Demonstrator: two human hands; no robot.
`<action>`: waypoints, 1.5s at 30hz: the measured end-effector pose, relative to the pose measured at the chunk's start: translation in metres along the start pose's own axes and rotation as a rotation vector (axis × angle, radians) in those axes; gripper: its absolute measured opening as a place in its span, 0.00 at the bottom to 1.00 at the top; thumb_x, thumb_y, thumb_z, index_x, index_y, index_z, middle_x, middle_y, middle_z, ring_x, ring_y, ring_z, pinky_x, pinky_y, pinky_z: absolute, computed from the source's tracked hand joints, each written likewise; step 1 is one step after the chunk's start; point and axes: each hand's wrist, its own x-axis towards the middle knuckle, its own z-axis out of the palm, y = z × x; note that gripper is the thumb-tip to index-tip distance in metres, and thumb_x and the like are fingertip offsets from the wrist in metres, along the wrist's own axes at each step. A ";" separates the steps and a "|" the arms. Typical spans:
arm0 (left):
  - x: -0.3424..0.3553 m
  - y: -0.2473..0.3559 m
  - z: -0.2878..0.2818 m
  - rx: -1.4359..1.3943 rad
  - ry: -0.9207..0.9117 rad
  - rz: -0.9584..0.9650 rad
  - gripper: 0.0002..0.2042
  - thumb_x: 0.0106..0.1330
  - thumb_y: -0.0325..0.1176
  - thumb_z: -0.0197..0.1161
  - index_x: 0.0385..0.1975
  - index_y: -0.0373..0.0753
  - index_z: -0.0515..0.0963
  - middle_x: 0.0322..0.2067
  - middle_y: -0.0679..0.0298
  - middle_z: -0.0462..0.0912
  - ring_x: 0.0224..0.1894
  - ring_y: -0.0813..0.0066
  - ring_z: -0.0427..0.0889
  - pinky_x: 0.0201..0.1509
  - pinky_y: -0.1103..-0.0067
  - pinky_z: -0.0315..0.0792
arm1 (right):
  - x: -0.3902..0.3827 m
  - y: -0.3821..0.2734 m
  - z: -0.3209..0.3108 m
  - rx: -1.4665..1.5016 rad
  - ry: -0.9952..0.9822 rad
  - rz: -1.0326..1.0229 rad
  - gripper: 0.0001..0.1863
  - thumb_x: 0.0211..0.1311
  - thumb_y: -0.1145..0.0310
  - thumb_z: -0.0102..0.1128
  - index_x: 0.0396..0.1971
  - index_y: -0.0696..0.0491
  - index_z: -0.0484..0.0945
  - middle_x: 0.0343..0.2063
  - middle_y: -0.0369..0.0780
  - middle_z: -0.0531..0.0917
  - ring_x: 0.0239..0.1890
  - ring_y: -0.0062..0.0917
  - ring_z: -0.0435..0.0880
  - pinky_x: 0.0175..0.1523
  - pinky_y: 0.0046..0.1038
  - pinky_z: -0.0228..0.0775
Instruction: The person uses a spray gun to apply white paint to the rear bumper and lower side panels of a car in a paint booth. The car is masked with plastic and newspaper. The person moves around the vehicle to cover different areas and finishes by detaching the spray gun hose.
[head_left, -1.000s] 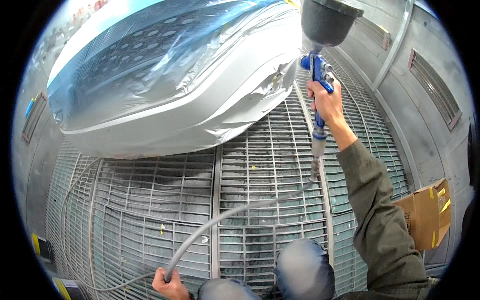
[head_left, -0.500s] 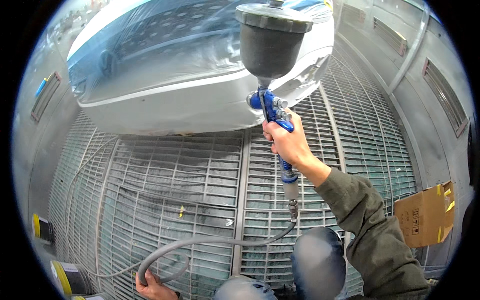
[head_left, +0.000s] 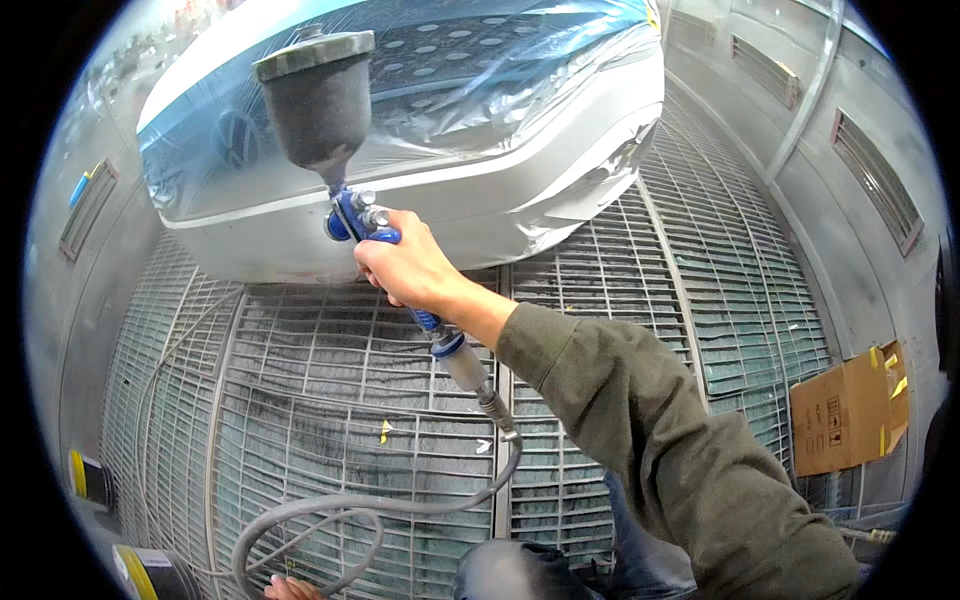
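Observation:
My right hand point(head_left: 415, 262) is wrapped round the handle of a blue spray gun point(head_left: 352, 215) with a dark grey paint cup point(head_left: 318, 105) on top. The gun is tilted, its nozzle side toward the white bumper point(head_left: 400, 225) of a vehicle partly masked with clear and blue plastic film point(head_left: 430, 90). A grey air hose point(head_left: 400, 502) runs from the fitting below the handle and loops to the lower left. There my left hand point(head_left: 290, 588) has its fingers curled at the hose, mostly cut off by the lower edge.
Metal floor grating point(head_left: 340, 400) lies underfoot. A cardboard box point(head_left: 842, 412) leans by the right wall. Dark cans with yellow bands, one a can point(head_left: 155, 572) at the lower left, stand near the left wall. A thinner hose point(head_left: 150, 385) trails across the grating there.
My right hand has swept the spray gun to the left along the bumper, tilting it left. My left hand has sunk lower toward the picture's edge, and the hose loop has shifted left.

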 end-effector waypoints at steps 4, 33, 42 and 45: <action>-0.001 0.037 0.025 -0.573 -0.022 -0.273 0.07 0.67 0.28 0.58 0.35 0.29 0.74 0.20 0.64 0.69 0.24 0.76 0.74 0.26 0.81 0.68 | -0.007 -0.015 -0.041 -0.020 0.015 0.032 0.07 0.53 0.69 0.54 0.29 0.57 0.73 0.19 0.33 0.73 0.18 0.13 0.69 0.18 0.20 0.62; -0.160 0.269 0.175 -0.036 -0.597 -0.148 0.14 0.62 0.34 0.64 0.20 0.31 0.71 0.13 0.63 0.59 0.18 0.75 0.55 0.22 0.70 0.50 | -0.025 -0.135 -0.450 -0.444 0.299 -0.002 0.19 0.54 0.70 0.49 0.44 0.64 0.75 0.39 0.44 0.82 0.39 0.25 0.84 0.26 0.26 0.80; -0.194 0.355 0.188 0.129 -0.482 0.068 0.05 0.55 0.24 0.57 0.24 0.29 0.78 0.13 0.60 0.68 0.18 0.73 0.65 0.22 0.74 0.59 | -0.005 -0.148 -0.485 -0.057 -0.247 0.064 0.25 0.53 0.71 0.48 0.50 0.69 0.70 0.43 0.50 0.82 0.36 0.26 0.85 0.19 0.18 0.77; -0.208 0.375 0.194 0.170 -0.455 0.134 0.06 0.53 0.25 0.54 0.24 0.31 0.77 0.14 0.57 0.70 0.18 0.69 0.65 0.23 0.72 0.60 | 0.009 -0.143 -0.509 -0.116 -0.243 0.108 0.18 0.52 0.71 0.51 0.42 0.66 0.73 0.35 0.43 0.81 0.29 0.18 0.82 0.16 0.15 0.72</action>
